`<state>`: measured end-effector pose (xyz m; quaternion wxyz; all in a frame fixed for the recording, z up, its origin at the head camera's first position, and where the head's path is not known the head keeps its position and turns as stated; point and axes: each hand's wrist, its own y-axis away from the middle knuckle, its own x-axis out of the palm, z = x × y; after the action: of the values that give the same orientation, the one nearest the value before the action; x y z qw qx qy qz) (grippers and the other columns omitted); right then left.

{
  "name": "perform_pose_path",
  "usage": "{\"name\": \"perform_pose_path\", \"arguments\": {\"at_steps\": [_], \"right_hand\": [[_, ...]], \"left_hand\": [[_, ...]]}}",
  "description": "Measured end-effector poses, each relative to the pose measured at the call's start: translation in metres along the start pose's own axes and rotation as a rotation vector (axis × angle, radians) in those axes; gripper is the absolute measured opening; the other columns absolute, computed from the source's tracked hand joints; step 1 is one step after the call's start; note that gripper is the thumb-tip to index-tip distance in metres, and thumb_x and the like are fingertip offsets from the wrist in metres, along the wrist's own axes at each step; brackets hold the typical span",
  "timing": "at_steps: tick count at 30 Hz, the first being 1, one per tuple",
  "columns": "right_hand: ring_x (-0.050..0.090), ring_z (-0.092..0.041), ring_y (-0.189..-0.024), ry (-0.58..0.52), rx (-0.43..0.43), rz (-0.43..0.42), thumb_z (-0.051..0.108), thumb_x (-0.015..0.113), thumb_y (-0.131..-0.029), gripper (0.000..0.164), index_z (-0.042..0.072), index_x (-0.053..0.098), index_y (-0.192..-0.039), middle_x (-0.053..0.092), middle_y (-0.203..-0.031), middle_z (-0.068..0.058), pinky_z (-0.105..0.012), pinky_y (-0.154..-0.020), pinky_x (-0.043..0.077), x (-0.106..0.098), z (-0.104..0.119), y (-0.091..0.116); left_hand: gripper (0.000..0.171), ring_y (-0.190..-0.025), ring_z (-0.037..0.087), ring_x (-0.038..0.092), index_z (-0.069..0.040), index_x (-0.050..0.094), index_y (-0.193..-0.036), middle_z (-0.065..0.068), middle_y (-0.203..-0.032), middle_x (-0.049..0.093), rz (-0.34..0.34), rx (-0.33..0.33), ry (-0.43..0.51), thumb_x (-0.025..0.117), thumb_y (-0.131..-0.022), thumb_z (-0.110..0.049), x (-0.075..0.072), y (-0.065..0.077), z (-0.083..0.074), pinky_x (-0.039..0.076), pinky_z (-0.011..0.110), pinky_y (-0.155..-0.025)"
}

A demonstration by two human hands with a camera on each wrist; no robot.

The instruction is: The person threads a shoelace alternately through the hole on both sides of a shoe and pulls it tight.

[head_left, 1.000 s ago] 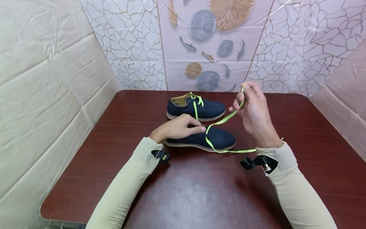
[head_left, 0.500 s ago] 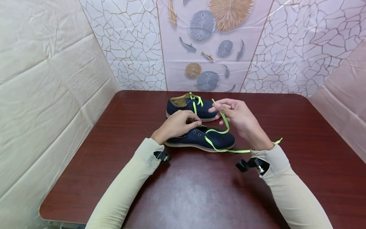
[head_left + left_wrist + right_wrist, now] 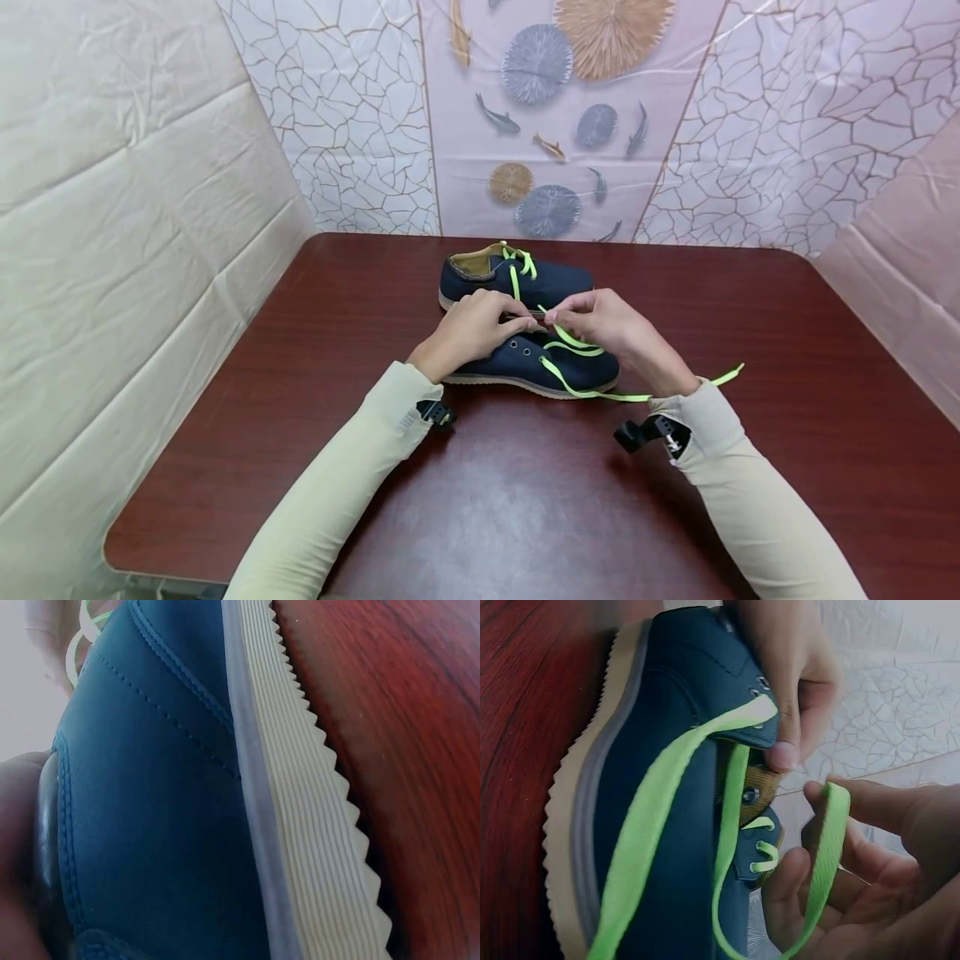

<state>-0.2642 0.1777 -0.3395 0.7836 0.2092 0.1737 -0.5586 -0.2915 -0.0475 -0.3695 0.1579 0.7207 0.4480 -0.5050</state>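
Left hand point(image 3: 480, 327): we grip the near shoe point(image 3: 491, 363) at its opening.
Right hand point(image 3: 613, 329): we pinch the lace point(image 3: 829, 847).
Change: we've lowered it, seemingly within reach of an eyelet point(image 3: 751, 795).

Left hand point(image 3: 477, 327) in a curled grip, just beside right hand point(image 3: 611, 323) in a thumb-and-finger pinch.

L-wrist view: near shoe point(image 3: 161, 817) cut off top/btm.
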Motion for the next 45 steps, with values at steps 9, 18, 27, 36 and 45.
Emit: {"name": "perform_pose_path", "arguments": {"at_steps": [9,18,27,36,45], "right_hand": [[0.043,-0.011,-0.065,0.058,0.003,0.185,0.015,0.055,-0.11,0.029,-0.008,0.071,-0.117,0.049,-0.072,0.003,-0.026,-0.064,0.038,0.009,-0.005,-0.006],[0.03,-0.007,-0.053,0.062,-0.003,0.169,0.012,0.051,-0.109,0.03,0.004,0.063,-0.083,0.037,-0.061,0.008,-0.024,-0.056,0.03,0.018,-0.008,-0.007],[0.026,-0.008,-0.051,0.051,-0.002,0.139,0.015,0.051,-0.109,0.042,0.012,0.049,-0.068,0.031,-0.058,0.008,-0.025,-0.056,0.027,0.02,-0.01,-0.007],[0.025,-0.013,-0.055,0.065,0.012,0.046,0.021,0.053,-0.11,0.048,0.013,0.045,-0.063,0.029,-0.06,0.007,-0.029,-0.062,0.028,0.025,-0.009,-0.009],[0.024,-0.013,-0.052,0.11,0.001,0.029,0.026,0.056,-0.111,0.049,0.011,0.049,-0.064,0.028,-0.058,0.007,-0.029,-0.058,0.027,0.028,-0.016,-0.012]], "left_hand": [[0.023,-0.08,0.011,0.067,-0.025,0.082,-0.108,-0.008,-0.099,0.077,-0.022,-0.04,-0.103,0.062,-0.108,-0.037,-0.002,-0.002,-0.003,0.049,0.03,-0.066],[0.025,-0.077,0.014,0.065,-0.022,0.079,-0.107,-0.006,-0.091,0.072,-0.007,-0.044,-0.124,0.059,-0.11,-0.037,-0.002,-0.002,0.002,0.047,0.033,-0.067],[0.024,-0.077,0.014,0.063,-0.022,0.079,-0.105,-0.006,-0.089,0.071,0.0,-0.044,-0.066,0.059,-0.109,-0.036,-0.003,-0.001,0.004,0.045,0.033,-0.068],[0.029,-0.055,0.012,0.044,-0.024,0.08,-0.093,-0.009,-0.07,0.061,-0.009,-0.005,0.059,0.059,-0.11,-0.037,-0.009,-0.001,0.008,0.033,0.029,-0.058],[0.035,-0.048,0.011,0.027,-0.021,0.084,-0.097,-0.007,-0.054,0.036,0.062,-0.173,0.251,0.055,-0.112,-0.033,-0.011,-0.002,0.013,0.024,0.027,-0.052]]}}
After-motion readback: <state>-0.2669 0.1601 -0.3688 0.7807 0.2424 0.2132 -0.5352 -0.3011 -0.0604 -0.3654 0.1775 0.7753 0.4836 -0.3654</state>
